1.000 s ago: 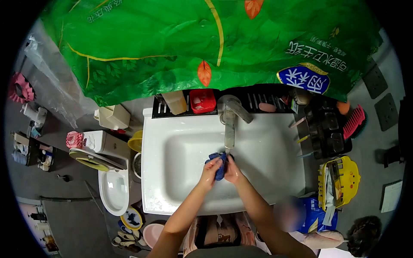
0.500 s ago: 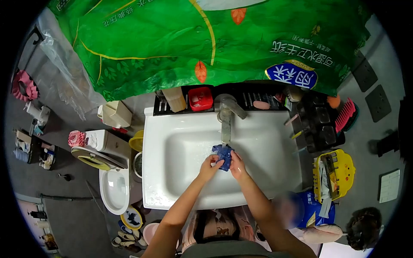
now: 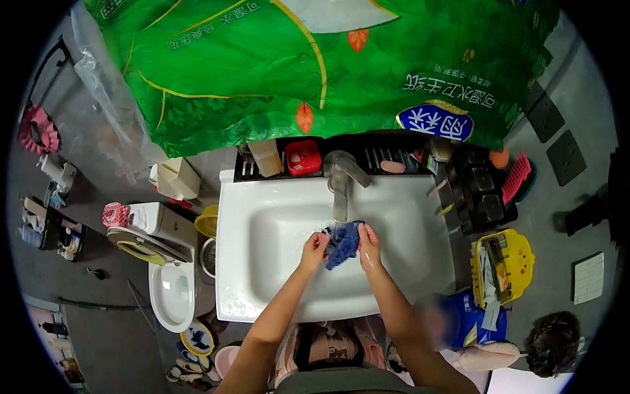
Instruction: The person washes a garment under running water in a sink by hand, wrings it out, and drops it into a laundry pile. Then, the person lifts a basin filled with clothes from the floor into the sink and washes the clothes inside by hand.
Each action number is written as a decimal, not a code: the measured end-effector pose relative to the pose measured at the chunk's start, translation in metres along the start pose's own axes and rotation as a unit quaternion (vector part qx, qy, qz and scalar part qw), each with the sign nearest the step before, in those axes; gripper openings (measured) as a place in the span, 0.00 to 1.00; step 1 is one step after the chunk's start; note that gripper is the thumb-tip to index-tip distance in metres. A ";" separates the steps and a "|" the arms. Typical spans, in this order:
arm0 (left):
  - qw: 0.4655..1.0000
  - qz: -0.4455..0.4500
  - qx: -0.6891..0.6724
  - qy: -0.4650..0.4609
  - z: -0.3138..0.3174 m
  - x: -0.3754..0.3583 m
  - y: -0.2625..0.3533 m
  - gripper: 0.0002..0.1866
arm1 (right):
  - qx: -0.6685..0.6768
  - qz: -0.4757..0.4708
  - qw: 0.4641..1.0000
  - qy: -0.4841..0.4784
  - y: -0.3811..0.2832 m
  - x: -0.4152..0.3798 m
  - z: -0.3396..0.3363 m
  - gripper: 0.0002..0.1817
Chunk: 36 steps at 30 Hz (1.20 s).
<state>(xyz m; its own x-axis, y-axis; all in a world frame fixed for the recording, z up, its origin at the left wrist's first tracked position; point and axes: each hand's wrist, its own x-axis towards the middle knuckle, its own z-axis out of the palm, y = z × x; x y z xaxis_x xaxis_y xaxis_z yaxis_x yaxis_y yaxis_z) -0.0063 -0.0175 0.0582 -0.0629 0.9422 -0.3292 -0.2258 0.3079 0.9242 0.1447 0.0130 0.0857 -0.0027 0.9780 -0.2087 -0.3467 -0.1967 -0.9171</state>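
A wet-looking dark blue cloth hangs spread between my two hands over the white sink, just below the spout of the metal faucet. My left hand pinches the cloth's left edge. On the other side, my right hand grips its upper right edge between thumb and fingers. The lower part of the cloth dangles above the basin.
A red soap box, a bottle and pink soap line the black back ledge. Green packaging overhangs it. A black rack and yellow basket stand right, a toilet left.
The cloth, bunched up before, is now opened out wider and hangs lower. My hands have moved slightly apart. The whole view has shifted a little.
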 end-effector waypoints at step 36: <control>0.919 0.092 0.352 -0.150 -0.036 -0.016 0.079 0.26 | -0.357 -0.085 0.874 -0.319 -0.043 0.005 -0.020 0.14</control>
<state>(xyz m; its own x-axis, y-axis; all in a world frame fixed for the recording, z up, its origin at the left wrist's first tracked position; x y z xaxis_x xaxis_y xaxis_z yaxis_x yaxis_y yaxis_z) -0.0577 -0.0131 0.1293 0.2583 0.9481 -0.1853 0.4542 0.0501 0.8895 0.1787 0.0246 0.1177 -0.6099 0.7920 -0.0252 0.2792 0.1850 -0.9423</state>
